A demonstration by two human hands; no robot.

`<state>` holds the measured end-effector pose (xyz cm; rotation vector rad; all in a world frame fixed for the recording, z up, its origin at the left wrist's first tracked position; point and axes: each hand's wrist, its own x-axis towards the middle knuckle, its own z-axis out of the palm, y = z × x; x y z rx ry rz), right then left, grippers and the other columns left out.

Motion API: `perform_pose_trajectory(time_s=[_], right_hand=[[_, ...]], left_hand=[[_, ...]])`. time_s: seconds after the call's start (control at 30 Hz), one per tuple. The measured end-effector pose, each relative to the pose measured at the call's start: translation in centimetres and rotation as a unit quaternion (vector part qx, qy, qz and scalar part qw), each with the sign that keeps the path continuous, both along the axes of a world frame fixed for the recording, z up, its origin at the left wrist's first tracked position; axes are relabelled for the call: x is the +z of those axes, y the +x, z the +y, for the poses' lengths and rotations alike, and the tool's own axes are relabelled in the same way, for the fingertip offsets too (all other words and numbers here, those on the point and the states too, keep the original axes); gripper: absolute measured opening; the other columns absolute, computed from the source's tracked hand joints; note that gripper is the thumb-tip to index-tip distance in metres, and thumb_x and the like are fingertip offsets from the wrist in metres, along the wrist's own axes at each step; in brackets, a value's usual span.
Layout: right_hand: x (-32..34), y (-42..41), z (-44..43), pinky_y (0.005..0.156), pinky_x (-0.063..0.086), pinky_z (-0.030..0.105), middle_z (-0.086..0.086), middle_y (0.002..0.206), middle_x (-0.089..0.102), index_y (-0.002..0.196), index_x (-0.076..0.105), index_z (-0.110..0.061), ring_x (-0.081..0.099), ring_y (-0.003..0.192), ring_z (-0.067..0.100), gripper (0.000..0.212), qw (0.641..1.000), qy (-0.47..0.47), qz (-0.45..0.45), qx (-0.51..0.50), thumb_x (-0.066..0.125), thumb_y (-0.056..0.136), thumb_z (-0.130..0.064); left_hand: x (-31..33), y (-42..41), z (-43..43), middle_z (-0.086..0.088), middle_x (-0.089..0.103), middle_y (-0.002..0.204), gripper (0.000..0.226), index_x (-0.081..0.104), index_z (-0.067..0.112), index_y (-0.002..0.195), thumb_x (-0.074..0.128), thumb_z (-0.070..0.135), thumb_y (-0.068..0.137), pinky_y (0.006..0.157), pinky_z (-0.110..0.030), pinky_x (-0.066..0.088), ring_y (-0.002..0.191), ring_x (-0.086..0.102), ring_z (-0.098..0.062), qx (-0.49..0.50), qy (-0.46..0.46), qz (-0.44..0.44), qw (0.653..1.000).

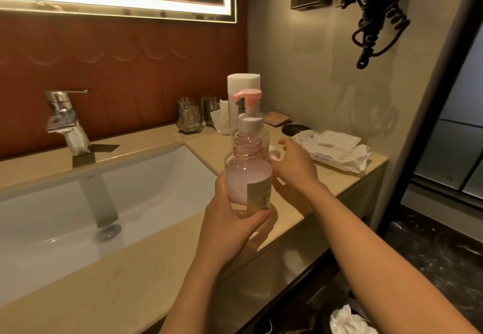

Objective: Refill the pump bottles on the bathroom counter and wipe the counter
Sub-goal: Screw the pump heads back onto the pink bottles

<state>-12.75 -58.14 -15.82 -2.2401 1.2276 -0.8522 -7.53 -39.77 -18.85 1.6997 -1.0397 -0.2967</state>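
Observation:
My left hand [230,224] grips a clear open-necked bottle [245,176] of pink liquid with a beige label, held just above the beige counter [156,268]. Its pump is off. Right behind it stands a second bottle with a pink pump head [249,98] and a white collar. A tall clear bottle with a white cap [243,81] stands further back. My right hand [295,163] reaches in beside the held bottle, at a small pale pink curved piece [275,153]. The bottle hides its fingertips, so its grip cannot be made out.
A white sink [78,203] with a chrome faucet [65,119] lies to the left. Two glasses [189,118] and a crumpled tissue [222,119] stand at the back wall. A pack of wet wipes [337,150] and a black disc [295,128] lie at right. A coiled cord [379,25] hangs above.

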Motion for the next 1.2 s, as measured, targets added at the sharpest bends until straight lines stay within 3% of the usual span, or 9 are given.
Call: perform_pose_trajectory(time_s=[0.13,0.27,0.4,0.53,0.6,0.73,0.87,0.97,1.2], right_hand=[[-1.4,-0.7,0.5,0.078,0.054,0.041,0.003,0.112,0.059,0.118,0.049,-0.021,0.059,0.096,0.021,0.037,0.999,-0.021,-0.019,-0.026,0.062,0.087,-0.036],[-1.7,-1.6,0.6,0.078,0.054,0.037,0.002,0.106,0.059,0.115,0.053,-0.016,0.059,0.094,0.019,0.039,0.998,0.013,-0.048,-0.029,0.065,0.086,-0.038],[-1.6,-2.7,0.6,0.073,0.056,0.038,-0.001,0.089,0.062,0.106,0.057,-0.016,0.063,0.076,0.010,0.033,0.992,0.050,-0.109,-0.043,0.071,0.081,-0.031],[-1.1,-4.5,0.9,0.046,0.047,0.013,0.000,0.090,0.060,0.106,0.059,-0.010,0.059,0.071,0.007,0.026,0.975,0.082,-0.199,-0.049,0.068,0.083,-0.018],[-0.9,-5.5,0.9,0.040,0.041,0.010,0.004,0.094,0.062,0.101,0.063,-0.010,0.059,0.076,0.013,0.021,0.964,0.084,-0.245,-0.067,0.068,0.083,-0.019],[0.2,-7.7,1.0,0.065,0.041,0.018,0.002,0.095,0.065,0.095,0.067,-0.013,0.059,0.092,0.017,0.010,0.932,0.042,-0.344,-0.103,0.064,0.086,-0.015],[2.4,-9.1,1.7,0.067,0.040,0.009,-0.003,0.096,0.063,0.105,0.067,-0.010,0.057,0.092,0.011,0.019,0.896,-0.022,-0.425,-0.126,0.061,0.088,-0.017],[4.4,-9.3,2.5,0.079,0.043,0.014,-0.004,0.109,0.061,0.119,0.062,-0.012,0.055,0.101,0.010,0.033,0.876,-0.068,-0.461,-0.124,0.065,0.087,-0.020],[9.6,-8.7,5.9,0.078,0.048,0.009,-0.008,0.112,0.059,0.121,0.059,-0.015,0.056,0.101,0.005,0.035,0.870,-0.162,-0.464,-0.020,0.064,0.088,-0.023]], left_hand=[[0.0,0.0,0.0,0.021,0.046,0.120,0.094,0.019,0.041,0.140,0.079,0.045,0.068,0.068,-0.005,0.036,0.088,0.050,0.007,0.002,-0.002,-0.009,1.000],[-0.1,0.0,0.0,0.023,0.044,0.115,0.091,0.022,0.040,0.139,0.079,0.044,0.068,0.067,-0.007,0.036,0.083,0.046,0.013,0.002,-0.004,-0.013,1.000],[0.2,-0.2,0.2,0.026,0.044,0.109,0.086,0.024,0.041,0.135,0.079,0.041,0.070,0.064,-0.006,0.035,0.074,0.048,0.021,0.001,-0.004,-0.012,1.000],[0.3,-0.2,0.3,0.030,0.044,0.105,0.080,0.025,0.044,0.129,0.079,0.041,0.070,0.063,-0.005,0.034,0.073,0.047,0.019,0.001,-0.008,-0.011,1.000],[0.2,-0.2,0.3,0.035,0.042,0.099,0.078,0.024,0.045,0.125,0.079,0.041,0.070,0.062,-0.006,0.034,0.071,0.047,0.023,0.003,-0.008,-0.010,1.000],[0.1,-0.1,0.4,0.029,0.046,0.102,0.080,0.028,0.039,0.131,0.079,0.041,0.069,0.065,-0.009,0.036,0.078,0.047,0.015,0.003,-0.019,-0.009,1.000],[-0.1,0.0,0.2,0.029,0.046,0.101,0.078,0.028,0.040,0.127,0.080,0.041,0.069,0.067,-0.011,0.037,0.082,0.046,0.013,0.002,-0.025,-0.002,1.000],[-0.2,0.0,0.2,0.029,0.047,0.100,0.076,0.028,0.042,0.124,0.080,0.041,0.069,0.067,-0.012,0.038,0.082,0.046,0.013,0.003,-0.029,-0.004,1.000],[-0.1,-0.1,0.2,0.031,0.048,0.098,0.073,0.029,0.041,0.122,0.081,0.037,0.069,0.065,-0.013,0.040,0.070,0.050,0.018,-0.001,-0.026,0.003,1.000]])
